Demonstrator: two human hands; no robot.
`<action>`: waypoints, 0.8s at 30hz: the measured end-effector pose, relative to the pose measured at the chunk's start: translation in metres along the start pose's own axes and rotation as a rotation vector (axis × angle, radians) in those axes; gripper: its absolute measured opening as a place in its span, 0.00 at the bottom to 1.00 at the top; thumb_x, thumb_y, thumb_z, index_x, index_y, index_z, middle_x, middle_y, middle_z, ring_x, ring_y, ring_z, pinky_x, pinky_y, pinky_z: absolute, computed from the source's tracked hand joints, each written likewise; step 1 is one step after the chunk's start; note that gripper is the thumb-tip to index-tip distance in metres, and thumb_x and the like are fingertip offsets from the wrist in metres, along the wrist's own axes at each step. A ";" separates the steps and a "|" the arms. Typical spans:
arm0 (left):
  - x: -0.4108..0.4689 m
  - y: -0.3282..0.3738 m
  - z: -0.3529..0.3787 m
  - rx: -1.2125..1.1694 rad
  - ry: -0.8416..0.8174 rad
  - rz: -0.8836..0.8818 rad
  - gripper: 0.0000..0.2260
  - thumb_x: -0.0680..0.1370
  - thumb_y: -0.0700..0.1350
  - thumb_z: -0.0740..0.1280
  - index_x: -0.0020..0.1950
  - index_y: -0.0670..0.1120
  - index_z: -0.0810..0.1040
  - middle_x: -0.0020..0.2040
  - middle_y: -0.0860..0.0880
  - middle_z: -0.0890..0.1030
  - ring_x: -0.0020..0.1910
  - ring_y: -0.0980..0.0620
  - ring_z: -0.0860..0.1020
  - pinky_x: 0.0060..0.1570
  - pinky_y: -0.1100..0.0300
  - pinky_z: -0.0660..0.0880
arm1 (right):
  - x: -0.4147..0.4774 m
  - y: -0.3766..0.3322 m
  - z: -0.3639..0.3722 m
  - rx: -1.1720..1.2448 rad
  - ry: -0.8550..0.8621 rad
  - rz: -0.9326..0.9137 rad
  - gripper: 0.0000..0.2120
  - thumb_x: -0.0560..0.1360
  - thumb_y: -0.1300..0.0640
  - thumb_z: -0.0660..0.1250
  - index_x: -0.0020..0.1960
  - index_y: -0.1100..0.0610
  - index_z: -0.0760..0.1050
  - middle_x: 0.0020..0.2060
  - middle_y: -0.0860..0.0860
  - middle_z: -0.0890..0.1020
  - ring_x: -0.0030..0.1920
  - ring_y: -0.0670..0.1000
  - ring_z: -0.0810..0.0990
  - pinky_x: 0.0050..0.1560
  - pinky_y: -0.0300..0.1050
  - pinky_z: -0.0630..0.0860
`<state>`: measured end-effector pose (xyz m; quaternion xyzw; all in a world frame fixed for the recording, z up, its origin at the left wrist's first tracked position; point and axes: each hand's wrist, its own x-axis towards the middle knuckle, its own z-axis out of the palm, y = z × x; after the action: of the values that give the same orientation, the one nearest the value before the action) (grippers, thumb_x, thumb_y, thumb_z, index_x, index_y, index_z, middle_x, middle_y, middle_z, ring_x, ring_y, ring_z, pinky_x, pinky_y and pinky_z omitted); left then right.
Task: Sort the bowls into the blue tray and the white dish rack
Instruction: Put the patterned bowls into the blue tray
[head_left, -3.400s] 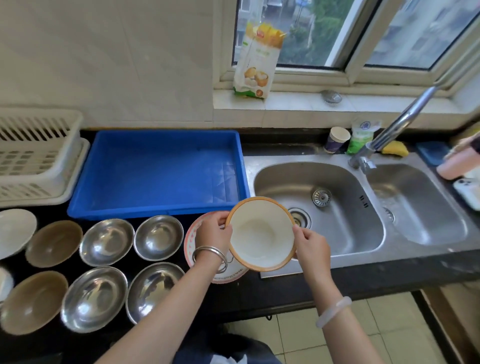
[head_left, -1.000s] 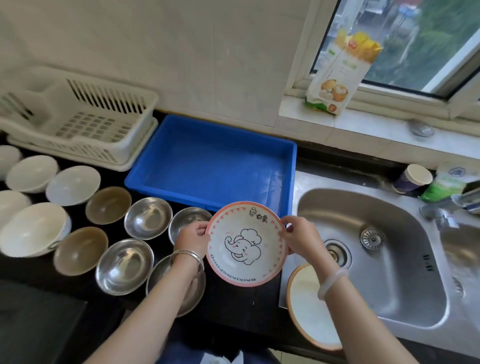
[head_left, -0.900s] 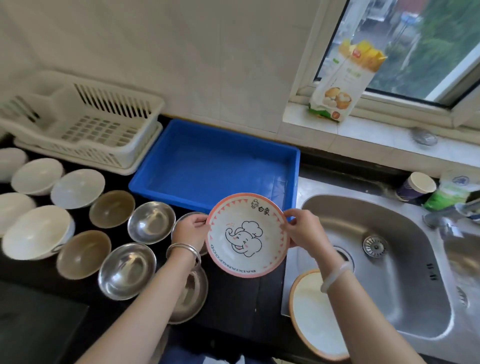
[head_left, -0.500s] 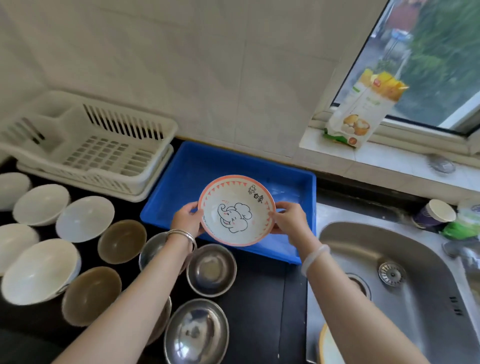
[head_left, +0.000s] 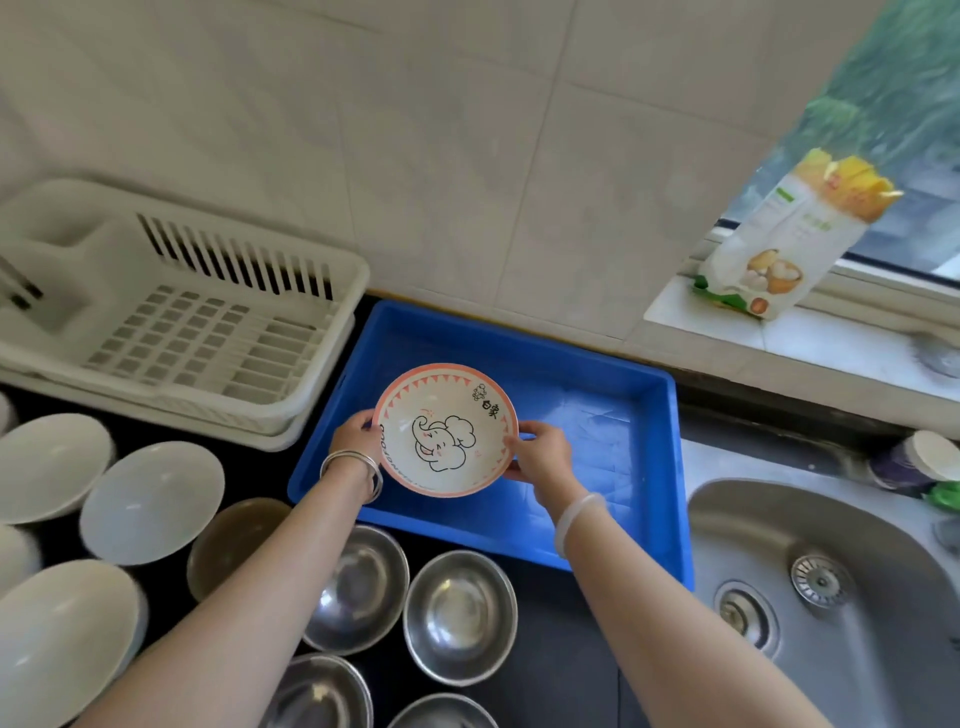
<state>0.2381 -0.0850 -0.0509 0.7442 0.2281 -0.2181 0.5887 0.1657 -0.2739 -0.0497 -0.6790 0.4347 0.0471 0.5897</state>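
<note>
A pink-rimmed bowl with an elephant drawing (head_left: 445, 430) hangs over the left part of the blue tray (head_left: 597, 415). My left hand (head_left: 356, 436) grips its left rim and my right hand (head_left: 540, 454) grips its right rim. The white dish rack (head_left: 182, 322) stands to the left of the tray and holds no bowls. Several steel bowls (head_left: 460, 616) sit on the black counter in front of the tray. White bowls (head_left: 150, 501) and a brown bowl (head_left: 234, 540) lie further left.
A steel sink (head_left: 831, 597) lies right of the tray. A flour bag (head_left: 784, 244) leans on the window sill. A paper cup (head_left: 914, 460) and a green bottle stand behind the sink. The tiled wall rises directly behind tray and rack.
Both hands set the orange-rimmed bowl by the sink, picked up the elephant bowl, and carried it up and left from the counter edge to over the blue tray.
</note>
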 end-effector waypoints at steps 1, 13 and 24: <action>0.002 0.000 0.000 -0.007 0.001 -0.005 0.13 0.76 0.39 0.61 0.59 0.46 0.77 0.54 0.43 0.80 0.51 0.43 0.79 0.54 0.48 0.77 | 0.001 0.001 0.002 0.003 0.006 0.006 0.14 0.76 0.64 0.65 0.61 0.60 0.75 0.39 0.53 0.81 0.36 0.53 0.84 0.36 0.47 0.83; 0.005 -0.011 -0.003 -0.266 -0.050 -0.148 0.15 0.77 0.36 0.58 0.60 0.46 0.75 0.49 0.44 0.78 0.45 0.45 0.77 0.41 0.48 0.76 | -0.008 0.014 0.006 0.264 -0.139 0.078 0.14 0.77 0.62 0.65 0.62 0.60 0.74 0.52 0.60 0.82 0.36 0.53 0.84 0.32 0.38 0.80; 0.007 -0.014 -0.004 -0.525 -0.123 -0.264 0.15 0.78 0.34 0.59 0.64 0.38 0.71 0.61 0.38 0.75 0.58 0.42 0.75 0.55 0.49 0.74 | -0.014 0.023 0.029 0.664 -0.216 0.171 0.17 0.76 0.61 0.67 0.64 0.57 0.72 0.46 0.56 0.85 0.40 0.54 0.86 0.36 0.38 0.81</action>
<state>0.2352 -0.0773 -0.0651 0.5159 0.3355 -0.2709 0.7402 0.1551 -0.2405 -0.0678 -0.4024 0.4167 0.0241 0.8147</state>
